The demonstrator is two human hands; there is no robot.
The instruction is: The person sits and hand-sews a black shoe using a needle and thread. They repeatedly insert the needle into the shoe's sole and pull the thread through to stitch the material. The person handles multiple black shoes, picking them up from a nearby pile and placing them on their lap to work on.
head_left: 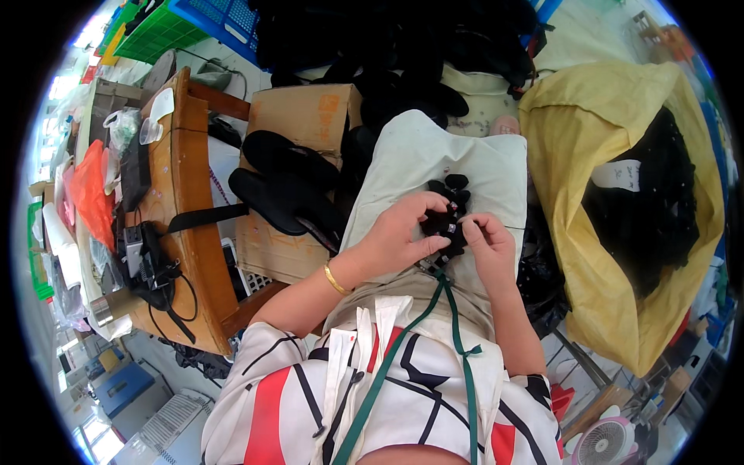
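- black pieces (457,183): clustered on pale cloth (411,155).
- our left hand (397,234), thumb and forefinger spread, partly hides them.
- our right hand (492,246): fingertips close, pinch unclear.
- yellow sack (558,194): right.

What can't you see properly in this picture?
All in the head view:
Small black pieces: the left hand and right hand partly cover them; details too small.
Black things in the sack: the yellow sack hides their lower part.
Black pile: cut off by the top edge, too dark to separate.
Fan: cut off by the bottom edge.
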